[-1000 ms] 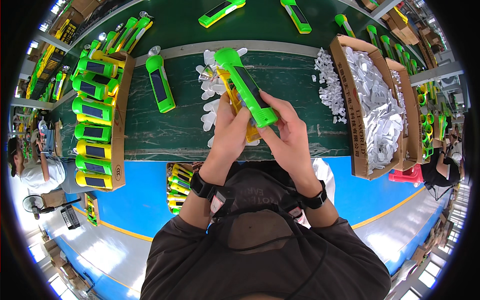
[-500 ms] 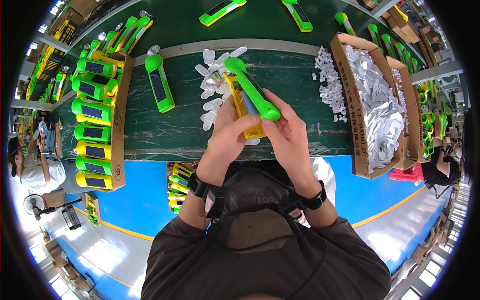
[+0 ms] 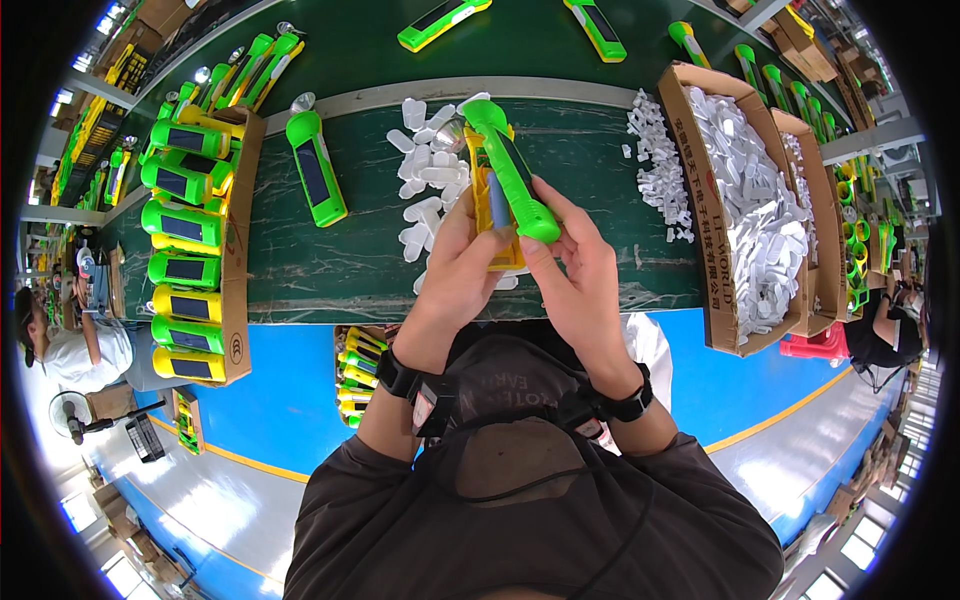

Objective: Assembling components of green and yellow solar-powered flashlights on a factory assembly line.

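Note:
Over the bench I hold the two halves of a flashlight casing. My left hand (image 3: 455, 270) is closed on the yellow half (image 3: 482, 200), with its thumb by a blue cylinder (image 3: 498, 205), likely a battery, lying inside. A silver reflector (image 3: 449, 136) sits at this half's far end. My right hand (image 3: 575, 265) grips the near end of the green half (image 3: 508, 170), which bears a dark panel. The green half lies slanted over the yellow one's right side, leaving the inside partly exposed. White plastic pieces (image 3: 428, 170) are scattered beyond my left hand.
On the left stands a carton (image 3: 238, 290) of green and yellow flashlights. A single flashlight (image 3: 316, 168) lies between it and my hands. To the right are small white parts (image 3: 662, 170) and a carton (image 3: 715, 240) of white pieces. More flashlights (image 3: 600, 32) rest on the far surface.
The green half has swung more upright, its far end shifting right. The yellow half and reflector have turned the same way, and more of the blue cylinder shows.

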Tool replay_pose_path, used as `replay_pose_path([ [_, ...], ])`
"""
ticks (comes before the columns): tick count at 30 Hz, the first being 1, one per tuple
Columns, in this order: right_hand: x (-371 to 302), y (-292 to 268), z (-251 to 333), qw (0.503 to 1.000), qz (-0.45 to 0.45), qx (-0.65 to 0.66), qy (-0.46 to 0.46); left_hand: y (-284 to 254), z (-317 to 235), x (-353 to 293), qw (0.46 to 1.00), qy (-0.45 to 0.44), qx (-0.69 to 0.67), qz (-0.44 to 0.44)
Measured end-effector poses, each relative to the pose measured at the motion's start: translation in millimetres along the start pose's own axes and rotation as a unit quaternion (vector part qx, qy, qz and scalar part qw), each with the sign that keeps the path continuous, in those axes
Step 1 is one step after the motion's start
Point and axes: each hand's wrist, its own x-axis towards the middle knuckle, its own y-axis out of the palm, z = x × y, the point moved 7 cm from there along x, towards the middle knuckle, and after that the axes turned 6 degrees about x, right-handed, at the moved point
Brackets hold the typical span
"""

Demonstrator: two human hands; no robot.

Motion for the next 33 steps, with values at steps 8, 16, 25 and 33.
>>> replay_pose_path([
  [8,-1,3,1,1.0,0.012,-0.001,-0.006,-3,2,2,1.0,-0.003,0.011,-0.014],
  [16,-9,7,19,0.987,0.017,-0.116,-0.109,-9,5,5,0.996,-0.029,-0.077,-0.032],
  [25,-14,10,23,0.984,0.06,-0.137,-0.1,-12,10,5,0.992,-0.029,-0.096,-0.075],
  [33,-10,-2,38,0.959,0.042,-0.243,-0.142,-9,1,-2,0.997,-0.008,-0.069,-0.043],
])
